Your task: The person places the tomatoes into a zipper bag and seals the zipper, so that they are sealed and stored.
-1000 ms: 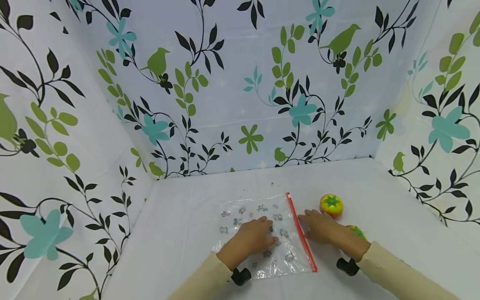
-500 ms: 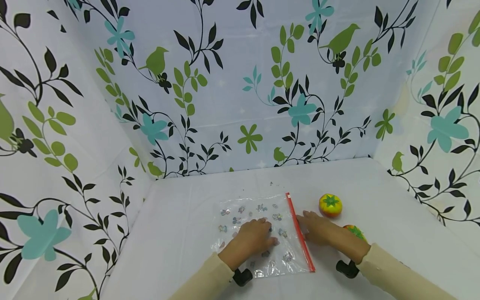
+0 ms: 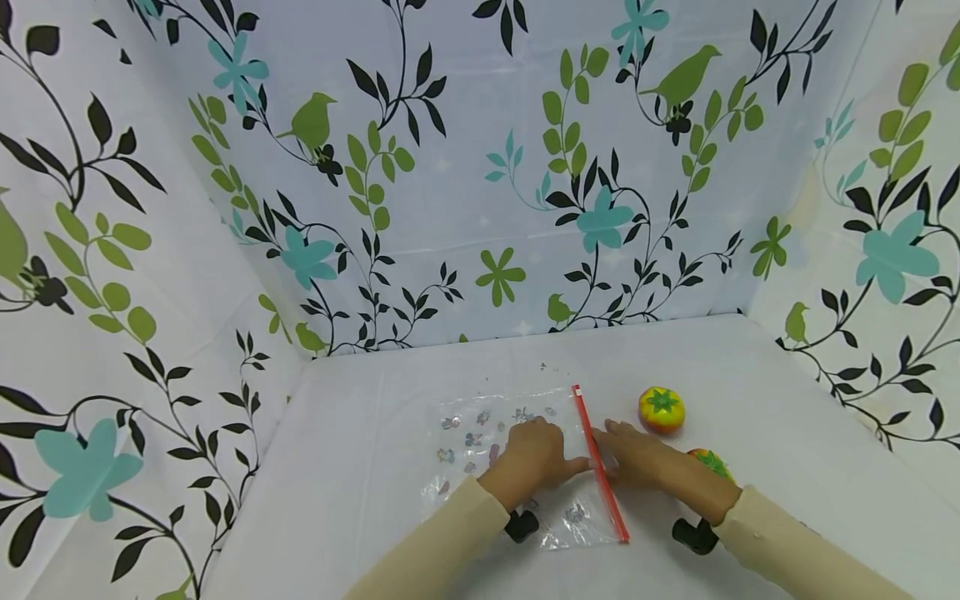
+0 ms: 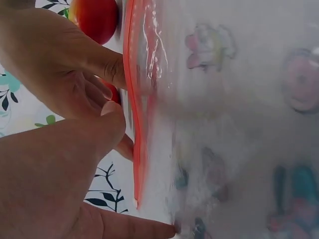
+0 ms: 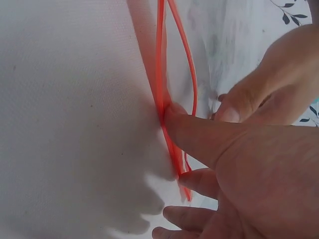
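Observation:
A clear zip bag (image 3: 480, 417) printed with small cartoon figures lies flat on the white table, its red zip edge (image 3: 602, 471) facing right. In the right wrist view, the red strips stand slightly apart. My right hand (image 3: 637, 454) pinches that edge, thumb (image 5: 192, 132) on one strip and a finger beyond it. My left hand (image 3: 534, 458) is over the bag, thumb stretched towards the zip. In the left wrist view, one straight left finger (image 4: 139, 228) reaches the film. Left fingers beneath the palm are partly hidden.
Behind my right hand sits a round red-and-yellow tomato-like thing (image 3: 662, 410) with a green leafy top. A second tomato-like thing (image 3: 710, 461) is partly hidden by my right forearm. A patterned cloth (image 3: 450, 208) with leaves and birds stands around the table.
My left hand has moved right across the bag, its thumb now close to the red zip edge. My right hand stays at the zip, almost unmoved. The tomato-like things stay put.

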A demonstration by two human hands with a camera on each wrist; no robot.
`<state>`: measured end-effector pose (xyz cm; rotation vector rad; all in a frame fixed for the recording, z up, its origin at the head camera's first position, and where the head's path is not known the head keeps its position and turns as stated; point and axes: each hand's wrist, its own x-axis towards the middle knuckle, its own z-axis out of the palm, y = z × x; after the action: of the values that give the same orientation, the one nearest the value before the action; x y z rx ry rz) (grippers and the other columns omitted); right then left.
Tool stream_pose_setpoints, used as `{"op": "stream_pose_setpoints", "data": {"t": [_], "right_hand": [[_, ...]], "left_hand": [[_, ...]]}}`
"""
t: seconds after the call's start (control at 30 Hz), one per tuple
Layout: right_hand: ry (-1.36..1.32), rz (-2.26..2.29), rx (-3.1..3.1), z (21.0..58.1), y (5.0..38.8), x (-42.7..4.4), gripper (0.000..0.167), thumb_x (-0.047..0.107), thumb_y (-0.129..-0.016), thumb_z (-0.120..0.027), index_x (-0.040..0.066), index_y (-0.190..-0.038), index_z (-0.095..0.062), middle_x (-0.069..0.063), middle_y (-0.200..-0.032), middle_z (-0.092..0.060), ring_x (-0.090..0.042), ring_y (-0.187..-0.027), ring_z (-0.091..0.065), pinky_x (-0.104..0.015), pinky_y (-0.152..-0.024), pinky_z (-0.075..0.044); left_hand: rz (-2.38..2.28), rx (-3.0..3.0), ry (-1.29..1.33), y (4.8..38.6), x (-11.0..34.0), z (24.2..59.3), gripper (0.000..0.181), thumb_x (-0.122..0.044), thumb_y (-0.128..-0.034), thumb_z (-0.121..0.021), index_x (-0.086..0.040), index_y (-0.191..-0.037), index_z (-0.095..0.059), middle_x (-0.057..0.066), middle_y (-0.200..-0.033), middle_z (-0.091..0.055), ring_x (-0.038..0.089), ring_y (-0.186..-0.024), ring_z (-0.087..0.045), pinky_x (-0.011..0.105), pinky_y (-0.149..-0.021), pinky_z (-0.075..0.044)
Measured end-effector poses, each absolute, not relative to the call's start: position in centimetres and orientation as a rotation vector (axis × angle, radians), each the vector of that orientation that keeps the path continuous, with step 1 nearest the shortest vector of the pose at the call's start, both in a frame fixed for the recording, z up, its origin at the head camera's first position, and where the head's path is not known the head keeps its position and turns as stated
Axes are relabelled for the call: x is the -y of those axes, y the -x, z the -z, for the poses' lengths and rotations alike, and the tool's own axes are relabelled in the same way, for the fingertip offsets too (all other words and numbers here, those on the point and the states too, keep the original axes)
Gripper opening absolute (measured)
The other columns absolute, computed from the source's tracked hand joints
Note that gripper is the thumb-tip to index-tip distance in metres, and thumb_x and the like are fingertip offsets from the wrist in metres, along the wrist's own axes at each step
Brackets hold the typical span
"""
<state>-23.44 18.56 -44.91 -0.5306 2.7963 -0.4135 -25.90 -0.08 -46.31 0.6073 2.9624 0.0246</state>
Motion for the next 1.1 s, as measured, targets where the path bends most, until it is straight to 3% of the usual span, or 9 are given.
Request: {"op": "stream_pose_setpoints", "data": {"t": [0.13,0.3,0.53,0.7,1.1], "right_hand": [[0.519,0.437,-2.789,45.0,23.5,-18.6,0.063,0.017,-0.094,-0.078,0.0,-0.15,-0.055,-0.032,-0.157,-0.046,-0.053,-0.147,-0.04,-0.068,-0.114,-0.038],[0.497,0.446,-2.778,45.3,23.7,-18.5,0.061,0.016,-0.095,-0.077,0.002,-0.151,-0.055,-0.03,-0.158,-0.046,-0.053,-0.148,-0.039,-0.069,-0.114,-0.038],[0.507,0.429,-2.782,45.6,23.9,-18.5,0.065,0.015,-0.093,-0.08,0.002,-0.151,-0.054,-0.032,-0.157,-0.045,-0.054,-0.147,-0.039,-0.07,-0.113,-0.038],[0.499,0.402,-2.797,45.8,24.0,-18.4,0.069,0.019,-0.091,-0.083,0.003,-0.152,-0.054,-0.032,-0.158,-0.045,-0.056,-0.148,-0.038,-0.07,-0.112,-0.038],[0.473,0.368,-2.776,46.0,24.3,-18.5,0.074,0.023,-0.089,-0.085,0.007,-0.154,-0.053,-0.031,-0.16,-0.043,-0.056,-0.149,-0.035,-0.072,-0.11,-0.039]], "left_hand": [[0.055,-2.948,-0.562,26.3,-1.4,46.1,0.073,-0.079,-0.0915,-0.059,-0.009,-0.092,-0.081,0.006,-0.091,-0.069,0.021,-0.087,-0.06,0.041,-0.092,-0.056],[0.185,-2.939,-0.477,26.7,-2.8,46.0,0.079,-0.082,-0.0888,-0.059,-0.011,-0.115,-0.08,0.007,-0.106,-0.073,0.022,-0.101,-0.064,0.044,-0.104,-0.054],[0.308,-2.942,-0.402,26.7,-3.8,46.2,0.089,-0.089,-0.0834,-0.057,-0.01,-0.12,-0.077,0.007,-0.104,-0.071,0.021,-0.098,-0.063,0.041,-0.095,-0.056],[0.316,-2.957,-0.388,26.7,-3.9,46.4,0.087,-0.087,-0.0817,-0.061,-0.011,-0.121,-0.077,0.008,-0.105,-0.071,0.021,-0.097,-0.063,0.039,-0.091,-0.056],[0.338,-2.951,-0.398,26.9,-3.5,46.4,0.079,-0.075,-0.0849,-0.069,-0.008,-0.127,-0.073,0.009,-0.118,-0.07,0.022,-0.109,-0.067,0.036,-0.099,-0.054]]}}
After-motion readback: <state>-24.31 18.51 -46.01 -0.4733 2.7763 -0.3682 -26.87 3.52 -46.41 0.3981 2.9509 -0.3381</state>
